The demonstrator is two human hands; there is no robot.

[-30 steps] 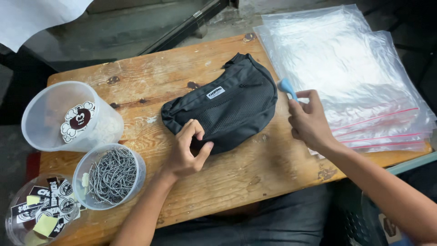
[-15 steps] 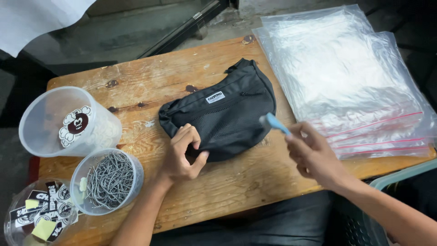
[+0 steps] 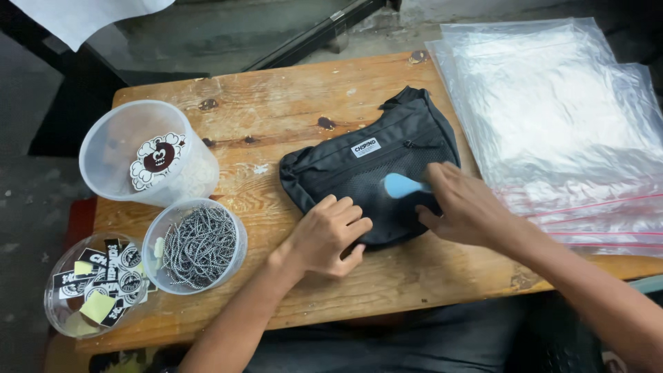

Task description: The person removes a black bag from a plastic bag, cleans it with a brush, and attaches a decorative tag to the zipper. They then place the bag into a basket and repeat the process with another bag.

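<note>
Two bare hands work over a black waist bag [image 3: 373,173] lying flat on the middle of a worn wooden desk [image 3: 290,103]. The left hand [image 3: 330,235] rests on the bag's near left edge, fingers curled loosely inward, pressing down but gripping nothing that can be made out. The right hand [image 3: 464,206] lies over the bag's mesh front panel, its fingers closed around a small light-blue tool [image 3: 404,185] whose rounded end points left across the mesh; what kind of tool it is cannot be told.

A stack of clear zip bags [image 3: 559,117] with red seal strips lies just right of the bag. At the desk's left end stand three clear plastic tubs: a tall one [image 3: 138,155] bearing a round sticker, one [image 3: 200,245] holding ball chains, and one [image 3: 93,283] holding stickers and tags.
</note>
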